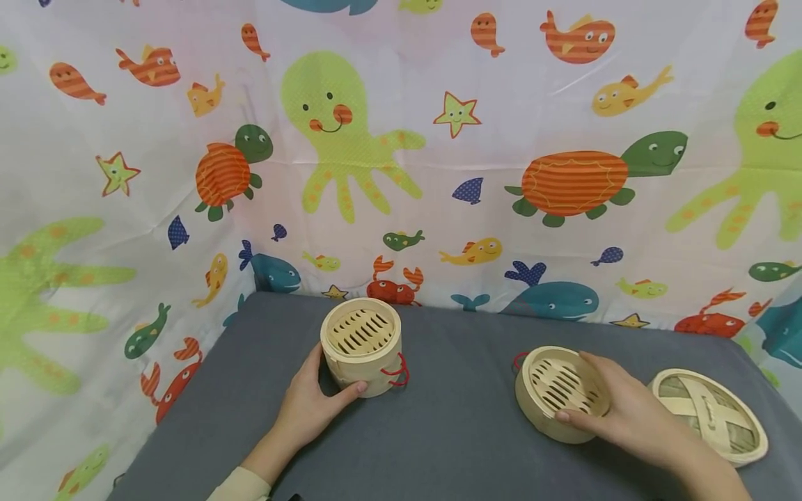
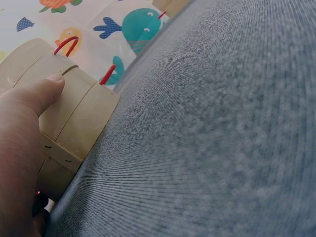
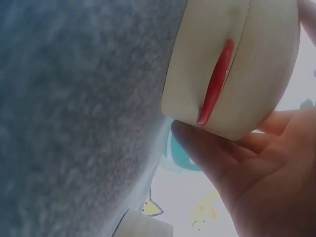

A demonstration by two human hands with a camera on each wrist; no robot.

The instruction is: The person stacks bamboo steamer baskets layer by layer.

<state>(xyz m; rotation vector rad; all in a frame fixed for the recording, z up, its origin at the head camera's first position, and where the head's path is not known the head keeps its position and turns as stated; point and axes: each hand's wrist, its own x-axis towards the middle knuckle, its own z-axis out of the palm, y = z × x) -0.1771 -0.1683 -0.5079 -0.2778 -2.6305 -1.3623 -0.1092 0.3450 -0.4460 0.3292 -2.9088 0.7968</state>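
A bamboo steamer [image 1: 361, 331] with a slatted top and red loops stands on the left of the table; two red loops and the seams in its side suggest stacked tiers. My left hand [image 1: 305, 402] grips it, thumb across the front wall [image 2: 81, 106] and fingers round the far left side, mostly hidden. On the right, a lower bamboo steamer basket [image 1: 560, 387] tilts slightly. My right hand [image 1: 633, 410] holds that basket by its right side, with the thumb at the near rim. One red loop [image 3: 216, 81] shows on its wall in the right wrist view.
A woven bamboo lid [image 1: 708, 414] lies on the table at the right, partly behind my right forearm. Grey cloth covers the table [image 1: 451, 417]. A curtain [image 1: 401, 188] printed with sea animals hangs along the back and left.
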